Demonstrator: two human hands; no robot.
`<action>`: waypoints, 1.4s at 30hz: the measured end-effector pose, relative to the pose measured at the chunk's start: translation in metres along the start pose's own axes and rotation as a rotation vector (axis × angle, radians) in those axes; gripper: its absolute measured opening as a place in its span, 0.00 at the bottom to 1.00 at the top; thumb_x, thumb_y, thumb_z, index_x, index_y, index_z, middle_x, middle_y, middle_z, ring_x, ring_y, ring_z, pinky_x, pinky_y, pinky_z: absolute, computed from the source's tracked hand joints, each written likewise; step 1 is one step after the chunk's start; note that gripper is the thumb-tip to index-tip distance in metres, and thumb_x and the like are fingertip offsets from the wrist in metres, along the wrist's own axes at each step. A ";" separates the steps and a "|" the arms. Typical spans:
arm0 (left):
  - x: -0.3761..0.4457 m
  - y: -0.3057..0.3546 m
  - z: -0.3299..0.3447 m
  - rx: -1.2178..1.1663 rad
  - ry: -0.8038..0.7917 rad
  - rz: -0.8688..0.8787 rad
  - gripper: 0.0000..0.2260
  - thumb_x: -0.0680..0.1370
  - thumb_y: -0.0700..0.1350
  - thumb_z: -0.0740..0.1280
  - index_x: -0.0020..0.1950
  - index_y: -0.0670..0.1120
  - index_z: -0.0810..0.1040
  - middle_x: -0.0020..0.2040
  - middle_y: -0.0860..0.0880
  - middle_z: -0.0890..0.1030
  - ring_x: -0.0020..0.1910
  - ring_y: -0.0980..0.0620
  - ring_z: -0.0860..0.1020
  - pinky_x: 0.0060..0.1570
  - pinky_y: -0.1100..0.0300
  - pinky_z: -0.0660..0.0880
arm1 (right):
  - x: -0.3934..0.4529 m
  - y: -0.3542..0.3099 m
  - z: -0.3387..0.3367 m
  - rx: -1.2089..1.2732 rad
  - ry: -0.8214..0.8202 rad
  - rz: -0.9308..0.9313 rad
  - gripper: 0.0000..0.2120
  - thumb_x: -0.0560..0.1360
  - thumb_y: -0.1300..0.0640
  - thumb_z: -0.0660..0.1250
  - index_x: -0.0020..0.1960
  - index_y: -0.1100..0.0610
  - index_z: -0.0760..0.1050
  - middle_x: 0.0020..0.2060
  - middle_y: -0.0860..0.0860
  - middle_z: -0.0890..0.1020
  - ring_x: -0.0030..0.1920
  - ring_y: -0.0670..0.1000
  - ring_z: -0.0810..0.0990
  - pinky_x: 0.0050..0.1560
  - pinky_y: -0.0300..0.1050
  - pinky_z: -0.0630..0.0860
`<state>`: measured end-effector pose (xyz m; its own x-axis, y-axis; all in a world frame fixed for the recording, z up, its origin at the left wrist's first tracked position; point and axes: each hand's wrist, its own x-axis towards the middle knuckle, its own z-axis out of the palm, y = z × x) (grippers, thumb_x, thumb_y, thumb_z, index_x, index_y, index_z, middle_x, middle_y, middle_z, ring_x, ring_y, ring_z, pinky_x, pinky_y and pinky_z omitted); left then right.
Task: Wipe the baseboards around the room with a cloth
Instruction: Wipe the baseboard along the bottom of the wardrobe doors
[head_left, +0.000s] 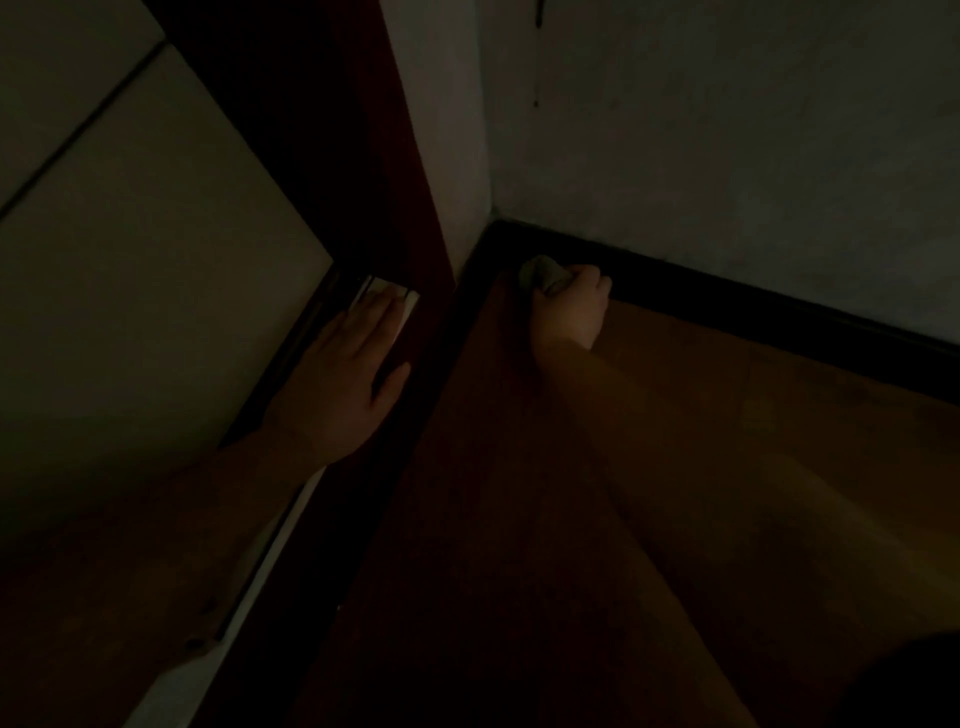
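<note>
The room is very dim. A dark baseboard (727, 301) runs along the foot of the grey wall from the corner toward the right edge. My right hand (574, 306) grips a small pale cloth (543, 273), bunched up and pressed against the baseboard just right of the corner. My left hand (353, 364) lies flat with straight fingers on the dark threshold strip at the left, its fingertips touching a pale sliding-door track (395, 291).
A dark red door frame (363, 156) rises left of the corner. Pale floor tiles (130, 286) lie beyond it at the left. A brown wooden floor (727, 467) fills the lower right. The grey wall (727, 130) stands behind the baseboard.
</note>
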<state>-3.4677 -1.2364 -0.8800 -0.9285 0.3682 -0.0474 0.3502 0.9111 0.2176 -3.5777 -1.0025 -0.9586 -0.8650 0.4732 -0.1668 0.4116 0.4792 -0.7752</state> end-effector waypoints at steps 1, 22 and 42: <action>0.000 0.000 0.000 0.007 -0.009 -0.003 0.32 0.81 0.58 0.48 0.81 0.42 0.50 0.81 0.46 0.50 0.80 0.49 0.51 0.78 0.49 0.52 | 0.001 0.008 -0.009 -0.007 0.016 -0.001 0.18 0.75 0.58 0.69 0.63 0.59 0.71 0.62 0.57 0.71 0.62 0.56 0.73 0.62 0.48 0.70; 0.006 -0.007 0.009 0.124 0.008 0.235 0.27 0.82 0.50 0.48 0.78 0.37 0.60 0.79 0.42 0.59 0.77 0.41 0.59 0.74 0.40 0.58 | 0.017 0.180 -0.226 -0.232 0.302 0.011 0.19 0.74 0.56 0.71 0.61 0.60 0.70 0.62 0.57 0.72 0.61 0.57 0.73 0.59 0.47 0.70; -0.013 0.078 0.056 0.132 -0.082 0.143 0.28 0.84 0.57 0.48 0.80 0.46 0.45 0.81 0.47 0.50 0.80 0.50 0.49 0.77 0.51 0.47 | -0.070 0.129 -0.180 -0.104 0.092 -0.175 0.18 0.74 0.53 0.71 0.59 0.57 0.70 0.59 0.54 0.70 0.56 0.55 0.75 0.51 0.44 0.70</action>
<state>-3.4210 -1.1595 -0.9170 -0.8569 0.5046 -0.1051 0.4960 0.8628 0.0981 -3.4124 -0.8411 -0.9372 -0.8978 0.4397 0.0247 0.2893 0.6310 -0.7198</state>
